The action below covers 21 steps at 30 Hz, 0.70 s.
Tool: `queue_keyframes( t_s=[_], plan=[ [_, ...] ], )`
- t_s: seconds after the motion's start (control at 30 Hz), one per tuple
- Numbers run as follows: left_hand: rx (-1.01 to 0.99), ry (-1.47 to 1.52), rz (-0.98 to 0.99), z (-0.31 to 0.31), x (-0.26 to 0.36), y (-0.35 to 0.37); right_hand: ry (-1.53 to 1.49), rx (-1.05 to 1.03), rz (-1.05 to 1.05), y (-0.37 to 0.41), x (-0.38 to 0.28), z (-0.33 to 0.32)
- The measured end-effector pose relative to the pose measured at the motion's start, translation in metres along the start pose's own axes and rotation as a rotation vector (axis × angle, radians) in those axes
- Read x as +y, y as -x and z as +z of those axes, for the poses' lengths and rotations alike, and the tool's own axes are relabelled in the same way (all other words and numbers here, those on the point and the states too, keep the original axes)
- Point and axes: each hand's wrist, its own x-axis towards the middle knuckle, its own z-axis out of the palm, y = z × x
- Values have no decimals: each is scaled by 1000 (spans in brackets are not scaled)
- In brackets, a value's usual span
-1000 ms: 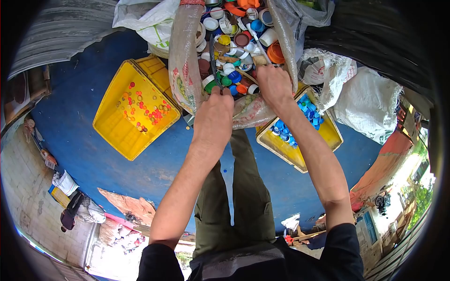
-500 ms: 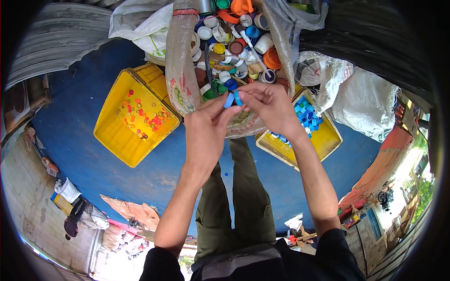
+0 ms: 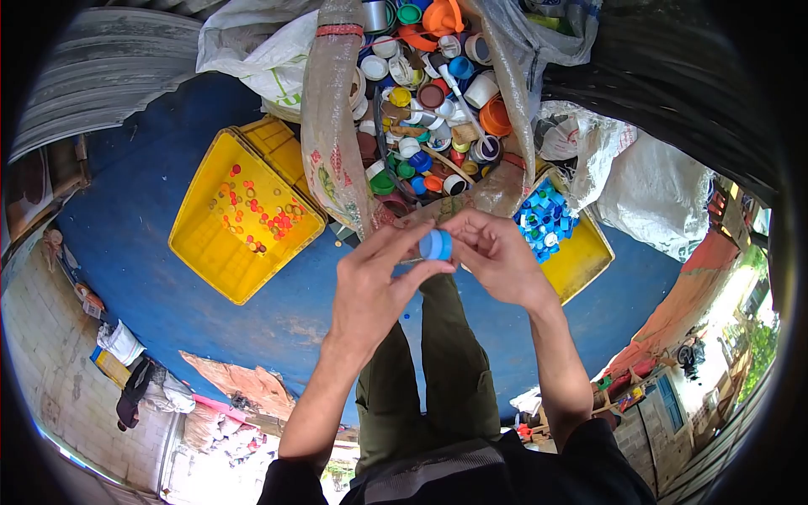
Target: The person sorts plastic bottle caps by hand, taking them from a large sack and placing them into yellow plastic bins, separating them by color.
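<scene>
A light-blue bottle cap (image 3: 435,245) is held up between my hands, its flat round face turned toward me. My left hand (image 3: 370,282) pinches it from the left, the thumb below and the fingers above. From the other side, the curled fingertips of my right hand (image 3: 498,257) close on its right edge, partly hiding it. Just beyond my hands stands an open plastic sack (image 3: 332,126) full of mixed lids and caps, among them a brown lid (image 3: 431,96) and an orange lid (image 3: 495,115).
At left, a yellow crate (image 3: 240,273) holds scattered red, orange and yellowish caps. Another yellow crate (image 3: 589,263) at right has a heap of blue caps (image 3: 547,217). White sacks (image 3: 652,189) lie behind it. Blue sheeting (image 3: 286,324) covers the floor.
Both hands have come back toward my body, away from the sack's opening, with the blue cap. The cap has turned so its flat face shows.
</scene>
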Motion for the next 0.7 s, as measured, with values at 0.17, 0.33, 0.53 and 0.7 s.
queue_keyframes(
  t_s=[0.17,0.33,0.53,0.7],
  plan=[
    [-168,-8,-33,4,7,7,1,-71,74,20,2,-15],
    [-145,100,32,16,1,11,110,-64,161,28,5,-20],
    [40,156,-126,9,6,22,535,43,-66,-7,-30,-12],
    [286,500,-307,7,-8,45,1261,60,-341,-91,2,-22]
  ],
)
